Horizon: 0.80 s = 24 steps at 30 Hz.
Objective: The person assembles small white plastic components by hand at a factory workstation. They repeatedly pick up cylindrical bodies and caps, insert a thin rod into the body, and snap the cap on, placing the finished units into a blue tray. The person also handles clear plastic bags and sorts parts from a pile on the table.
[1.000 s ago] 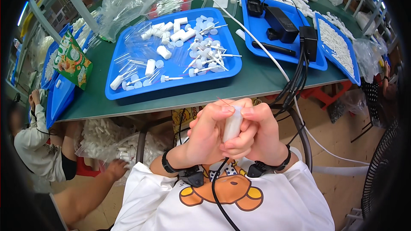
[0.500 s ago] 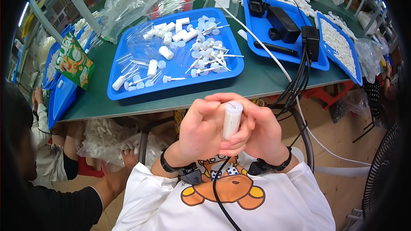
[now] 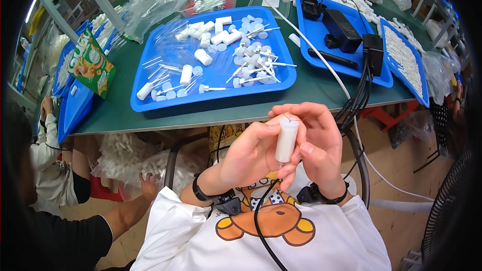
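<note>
A small white cylinder (image 3: 286, 143) with a translucent round cap stands nearly upright between my hands, above my lap. Across its top lies a thin, dark reddish thread (image 3: 292, 119). My left hand (image 3: 256, 148) grips the cylinder, with the thumb by the cap and the fingers behind and below. Cupped around the far and right side is my right hand (image 3: 324, 143), its fingers curved and apart and its thumb beside the cylinder. Whether its hidden fingertips touch the cylinder cannot be told. Beyond my hands, a blue tray (image 3: 216, 98) carries white cylinders, translucent discs and thin white sticks.
A second blue tray (image 3: 379, 78) at the right holds black devices and cables. Farther right is a tray of small white pieces (image 3: 401, 55). A green snack bag (image 3: 93, 65) stands at the left. Another person's arm (image 3: 128, 213) reaches toward a bag of white parts (image 3: 130, 158).
Both hands and the cylinder have shifted slightly right in the view. My right hand has opened away from the cylinder, with its fingers raised and its thumb apart. The thread now extends past the cap.
</note>
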Tool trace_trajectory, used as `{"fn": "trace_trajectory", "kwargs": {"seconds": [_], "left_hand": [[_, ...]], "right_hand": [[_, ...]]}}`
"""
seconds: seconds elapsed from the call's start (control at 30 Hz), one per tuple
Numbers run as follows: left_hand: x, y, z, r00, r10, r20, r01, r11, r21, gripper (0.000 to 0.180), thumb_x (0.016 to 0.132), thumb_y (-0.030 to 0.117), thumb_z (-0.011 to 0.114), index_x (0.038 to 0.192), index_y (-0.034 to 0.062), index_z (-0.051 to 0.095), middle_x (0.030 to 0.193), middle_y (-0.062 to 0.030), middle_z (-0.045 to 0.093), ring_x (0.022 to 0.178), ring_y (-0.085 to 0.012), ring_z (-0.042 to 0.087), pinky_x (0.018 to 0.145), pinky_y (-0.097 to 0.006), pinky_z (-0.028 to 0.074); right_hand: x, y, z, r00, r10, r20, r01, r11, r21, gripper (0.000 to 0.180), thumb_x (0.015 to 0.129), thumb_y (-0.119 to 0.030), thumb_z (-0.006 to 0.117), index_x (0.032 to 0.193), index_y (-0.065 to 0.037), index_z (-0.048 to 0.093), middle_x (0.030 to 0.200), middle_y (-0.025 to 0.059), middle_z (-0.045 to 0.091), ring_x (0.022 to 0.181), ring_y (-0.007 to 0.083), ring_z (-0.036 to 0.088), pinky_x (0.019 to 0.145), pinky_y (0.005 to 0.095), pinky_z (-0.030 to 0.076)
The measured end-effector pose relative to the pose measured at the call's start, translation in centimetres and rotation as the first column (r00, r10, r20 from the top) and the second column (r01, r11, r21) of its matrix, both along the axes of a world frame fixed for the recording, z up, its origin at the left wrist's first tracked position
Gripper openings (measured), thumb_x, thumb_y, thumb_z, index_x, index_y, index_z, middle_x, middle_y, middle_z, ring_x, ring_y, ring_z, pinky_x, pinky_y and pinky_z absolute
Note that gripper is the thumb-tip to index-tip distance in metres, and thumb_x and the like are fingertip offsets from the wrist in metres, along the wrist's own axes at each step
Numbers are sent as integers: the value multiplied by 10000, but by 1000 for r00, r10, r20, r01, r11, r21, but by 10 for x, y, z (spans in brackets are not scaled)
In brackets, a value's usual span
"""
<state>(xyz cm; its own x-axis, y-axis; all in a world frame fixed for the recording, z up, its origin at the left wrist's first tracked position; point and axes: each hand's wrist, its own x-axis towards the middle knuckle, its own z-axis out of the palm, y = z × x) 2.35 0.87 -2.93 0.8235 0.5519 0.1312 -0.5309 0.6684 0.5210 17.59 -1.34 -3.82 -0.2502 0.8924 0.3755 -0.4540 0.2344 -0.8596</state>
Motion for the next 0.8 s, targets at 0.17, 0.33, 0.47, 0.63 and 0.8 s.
{"fn": "trace_trajectory", "kwargs": {"seconds": [0.17,0.33,0.47,0.63,0.8], "left_hand": [[3,-3,-1,997,66,-49,-66,998,6,409,875,329,310,1000,-42,431,790,-117,498,551,-192,488,495,-357,475],[3,-3,-1,994,104,-32,-100,990,101,366,927,322,308,1036,-3,437,830,-100,504,638,-179,544,592,-356,526],[2,-1,0,991,105,-81,-94,987,128,339,934,323,330,1032,16,437,832,-95,510,655,-180,554,593,-352,531],[4,-3,-3,958,230,-173,-184,951,247,364,917,348,356,1001,4,441,820,-111,528,725,-229,584,611,-346,519],[3,-3,0,920,349,-178,-286,909,303,351,915,348,374,999,17,454,842,-101,543,816,-214,565,726,-325,479]], "right_hand": [[0,-2,2,998,-28,51,26,999,36,462,795,-40,535,1222,22,368,1268,222,426,1196,262,420,985,401,361],[4,-4,4,986,-121,114,113,990,80,462,774,-26,553,1205,17,394,1246,202,442,1161,256,452,979,398,369],[12,-2,-1,962,-243,123,223,962,155,438,758,-20,554,1175,23,425,1203,180,465,1122,253,482,973,394,376],[18,-6,0,924,-349,155,315,926,211,365,741,-6,551,1097,34,479,1098,153,506,1062,242,505,948,372,381],[15,-11,3,864,-444,239,366,878,309,295,725,5,559,1016,35,524,1005,142,537,989,228,521,887,341,398]]}}
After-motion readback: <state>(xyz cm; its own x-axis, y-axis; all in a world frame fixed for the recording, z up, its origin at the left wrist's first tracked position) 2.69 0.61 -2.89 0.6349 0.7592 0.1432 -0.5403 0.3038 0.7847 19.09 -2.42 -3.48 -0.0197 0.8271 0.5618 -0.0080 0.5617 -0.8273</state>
